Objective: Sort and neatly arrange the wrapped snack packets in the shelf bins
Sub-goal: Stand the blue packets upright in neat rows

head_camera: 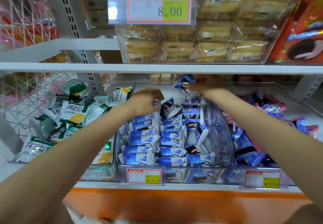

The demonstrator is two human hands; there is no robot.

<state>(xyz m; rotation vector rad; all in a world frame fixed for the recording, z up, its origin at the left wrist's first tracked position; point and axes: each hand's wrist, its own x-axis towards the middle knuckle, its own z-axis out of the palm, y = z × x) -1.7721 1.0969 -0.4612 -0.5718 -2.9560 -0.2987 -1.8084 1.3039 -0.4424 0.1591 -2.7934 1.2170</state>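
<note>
**Mid-sort in the blue snack bin**

Both hands are deep in the middle clear bin (225,136). The right hand (208,84) has its grip closed round a blue packet (183,83), lifted at the back just under the upper shelf edge (157,68). The left hand (145,99) pinches another small blue packet (155,102) over the back rows. The front rows of blue-and-white packets (143,138) lie tidy, while the back ones are jumbled. My guess for next: lay these two flat, in line. Headroom's tight, and green cracker packets (73,113) crowd the left.
</note>
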